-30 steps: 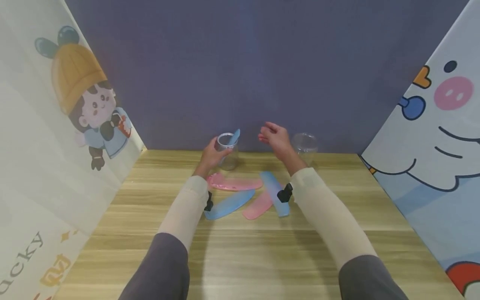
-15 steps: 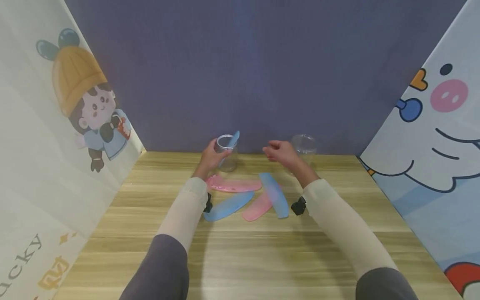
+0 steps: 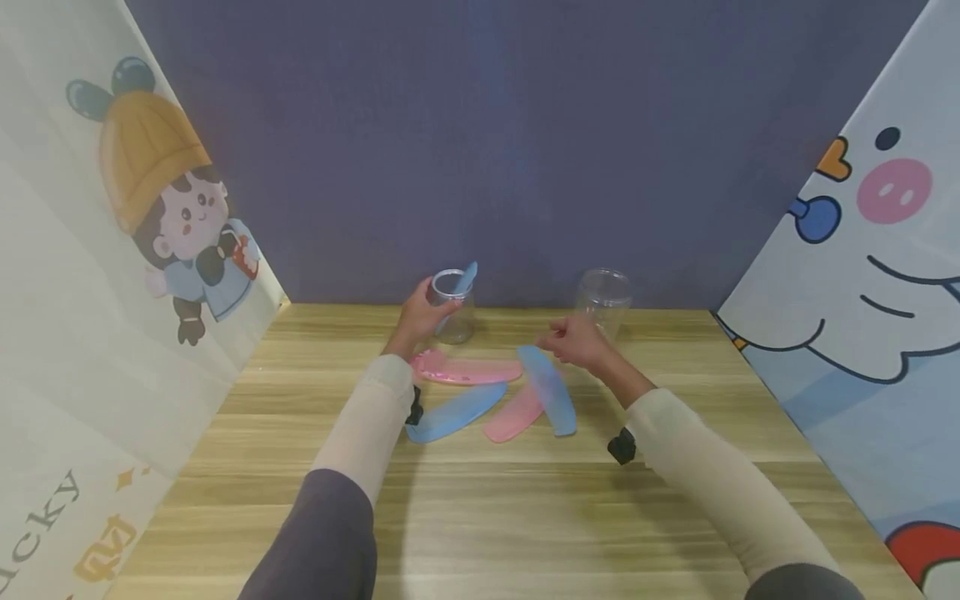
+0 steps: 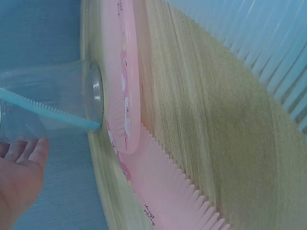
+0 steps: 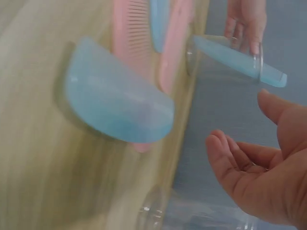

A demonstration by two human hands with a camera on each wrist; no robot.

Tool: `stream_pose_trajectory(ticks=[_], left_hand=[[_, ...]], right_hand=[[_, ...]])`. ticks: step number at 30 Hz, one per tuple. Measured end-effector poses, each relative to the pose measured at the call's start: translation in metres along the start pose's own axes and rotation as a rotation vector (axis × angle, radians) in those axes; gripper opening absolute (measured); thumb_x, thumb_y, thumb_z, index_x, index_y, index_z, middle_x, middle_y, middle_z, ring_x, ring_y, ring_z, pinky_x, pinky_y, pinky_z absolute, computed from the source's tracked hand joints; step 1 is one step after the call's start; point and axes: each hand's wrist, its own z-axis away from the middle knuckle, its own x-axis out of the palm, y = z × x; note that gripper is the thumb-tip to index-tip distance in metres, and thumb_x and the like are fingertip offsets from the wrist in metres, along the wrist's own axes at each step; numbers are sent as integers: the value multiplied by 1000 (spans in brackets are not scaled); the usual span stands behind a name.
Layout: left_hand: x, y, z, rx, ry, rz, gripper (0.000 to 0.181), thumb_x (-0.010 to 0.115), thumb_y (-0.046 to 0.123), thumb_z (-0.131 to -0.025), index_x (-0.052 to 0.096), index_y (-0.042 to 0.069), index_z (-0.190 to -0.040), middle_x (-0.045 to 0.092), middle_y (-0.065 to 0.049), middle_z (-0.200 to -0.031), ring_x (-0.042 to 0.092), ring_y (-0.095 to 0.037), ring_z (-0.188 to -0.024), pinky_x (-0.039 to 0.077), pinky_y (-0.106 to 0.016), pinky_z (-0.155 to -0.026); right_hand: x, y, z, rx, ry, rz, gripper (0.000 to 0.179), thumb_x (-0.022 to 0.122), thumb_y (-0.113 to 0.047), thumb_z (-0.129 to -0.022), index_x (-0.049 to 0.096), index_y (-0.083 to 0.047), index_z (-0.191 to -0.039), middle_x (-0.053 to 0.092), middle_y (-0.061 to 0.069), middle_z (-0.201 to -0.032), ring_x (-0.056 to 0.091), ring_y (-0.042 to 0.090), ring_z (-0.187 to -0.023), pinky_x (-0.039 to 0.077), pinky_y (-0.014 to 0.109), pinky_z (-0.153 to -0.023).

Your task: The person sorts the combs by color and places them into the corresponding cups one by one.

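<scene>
My left hand grips a clear jar by its side and rim. A light blue comb leans inside that jar, its end sticking out past the mouth. My right hand hangs above the table with a gap between thumb and fingers and nothing in it. Just below it lies a blue comb, crossing over a pink comb. Another blue comb lies nearer the left forearm. Behind it, pink combs with flamingo prints overlap beside the jar.
A second clear jar stands behind my right hand. The wooden table meets a dark back panel. Printed side panels rise at left and right.
My right hand has come down and toward me, from beside the second jar to above the crossed combs. The left hand stays on its jar.
</scene>
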Motion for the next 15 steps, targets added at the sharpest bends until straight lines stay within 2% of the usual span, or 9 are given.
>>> stream_pose_trajectory(ticks=[5,9,12,15], left_hand=[[-1,1,0,7,-1,-9,89,79,39,-88,33,13,-158,42,-17,-160,42,-36,-146,36,-52,-122],[-2,-1,0,9,-8,-18,90,79,39,-88,32,11,-159,42,-18,-160,42,-36,-146,36,-52,-122],[-2,-3,-2,3,-11,-26,91,80,41,-87,32,12,-159,42,-17,-160,42,-36,-146,36,-52,-122],[-2,-4,-4,-2,-16,-25,92,79,43,-87,32,13,-159,42,-17,-160,42,-36,-146,36,-53,-122]], right_hand=[[6,13,8,3,-6,63,69,68,-32,-98,45,11,-147,67,30,-127,74,39,-98,61,31,-77],[9,21,15,-3,-18,103,68,68,-32,-98,47,13,-144,72,28,-114,74,37,-88,59,29,-69],[11,26,19,3,-16,133,67,69,-33,-97,50,14,-141,72,27,-114,74,36,-85,60,32,-70],[12,28,25,36,-25,162,68,68,-35,-97,50,13,-141,69,29,-123,76,33,-88,62,38,-79]])
